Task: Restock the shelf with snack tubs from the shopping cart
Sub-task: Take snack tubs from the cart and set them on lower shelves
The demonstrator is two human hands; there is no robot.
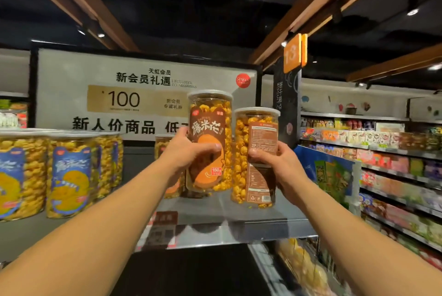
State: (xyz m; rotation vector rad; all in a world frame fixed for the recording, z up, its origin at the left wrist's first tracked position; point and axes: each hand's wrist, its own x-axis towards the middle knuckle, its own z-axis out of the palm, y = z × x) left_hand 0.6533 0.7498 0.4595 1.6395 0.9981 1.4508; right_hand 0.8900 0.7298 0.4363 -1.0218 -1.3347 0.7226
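My left hand [185,149] grips a clear popcorn tub with a brown label [210,128], held upright over the top shelf [251,219]. My right hand [275,164] grips a second brown-label tub [254,152], turned so its back label faces me, just right of the first. Both tubs sit at or barely above the shelf surface; I cannot tell if they touch it. Another brown-label tub [163,145] stands behind my left hand, mostly hidden.
Blue-label popcorn tubs [69,173] fill the shelf's left part. A large white promotion sign [119,94] stands behind the shelf. A hanging aisle sign marked 13 [292,53] is upper right. Stocked shelves [382,164] run along the right. Yellow packs [301,264] lie below.
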